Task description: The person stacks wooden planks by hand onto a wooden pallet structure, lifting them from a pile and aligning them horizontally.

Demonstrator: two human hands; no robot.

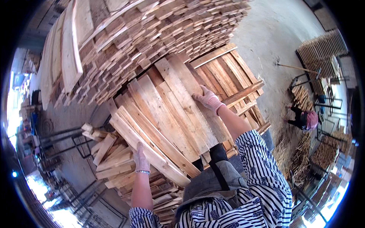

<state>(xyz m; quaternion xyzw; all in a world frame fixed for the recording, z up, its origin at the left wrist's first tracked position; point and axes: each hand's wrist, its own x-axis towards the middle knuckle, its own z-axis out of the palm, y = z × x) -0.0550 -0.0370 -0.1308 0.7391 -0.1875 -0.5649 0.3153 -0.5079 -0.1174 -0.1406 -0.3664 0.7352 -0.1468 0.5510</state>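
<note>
Holding a bundle of long wooden boards (167, 114) in front of me, I have my right hand (208, 99) flat on top, its fingers together and pressing down. My left hand (141, 159) is at the bundle's lower left edge, but I cannot tell if its fingers grip or just push. The boards rest against the big stack of planks (144, 34), just over a wooden pallet (235, 81). I think both hands should push evenly so no board slides off. My apron (213, 182) hides the near ends, so what holds them up is hard to see.
</note>
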